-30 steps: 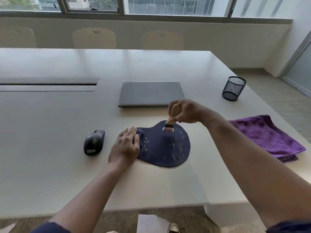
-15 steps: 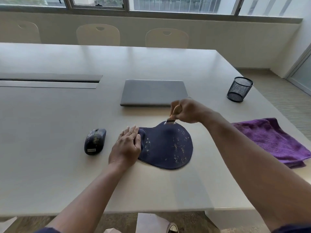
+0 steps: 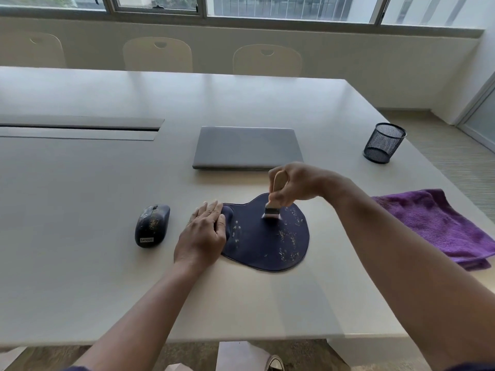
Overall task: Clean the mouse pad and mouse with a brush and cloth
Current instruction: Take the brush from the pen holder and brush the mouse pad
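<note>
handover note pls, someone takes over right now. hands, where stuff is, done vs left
Right hand: gripping the brush, bristles on the mouse pad near its far edge.
Left hand: flat, open, pinning the pad's left end.
Mouse: left of the pad, untouched, specks on top.
Purple cloth: right of the pad, unused.
Done: brushing started.
Left: crumbs across the pad, then mouse, then cloth wipe.
</note>
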A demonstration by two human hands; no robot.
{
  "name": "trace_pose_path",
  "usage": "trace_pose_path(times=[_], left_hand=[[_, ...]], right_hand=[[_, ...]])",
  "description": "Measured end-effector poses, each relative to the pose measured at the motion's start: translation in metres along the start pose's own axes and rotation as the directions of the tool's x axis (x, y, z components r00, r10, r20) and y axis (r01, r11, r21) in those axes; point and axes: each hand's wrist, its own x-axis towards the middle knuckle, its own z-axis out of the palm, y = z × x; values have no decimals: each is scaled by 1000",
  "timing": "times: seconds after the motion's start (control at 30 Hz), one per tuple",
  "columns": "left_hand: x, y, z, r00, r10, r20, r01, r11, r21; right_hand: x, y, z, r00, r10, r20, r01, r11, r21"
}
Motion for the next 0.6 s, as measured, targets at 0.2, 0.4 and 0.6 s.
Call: trace_pose_path(times=[0.2,0.4,0.6], left_hand=[[0,-2,1,1000,-3,13,3,1000,10],[0,-2,1,1000,1,5,-1,1000,6],[0,-2,0,1000,-3,5,3,1000,2]], right_hand=[[6,-1,4,940,-84,-331,97,995,24],[-3,-1,5,996,-40,-77,38,999,-29],[1,2,3,939,-105,-328,69,991,-118]])
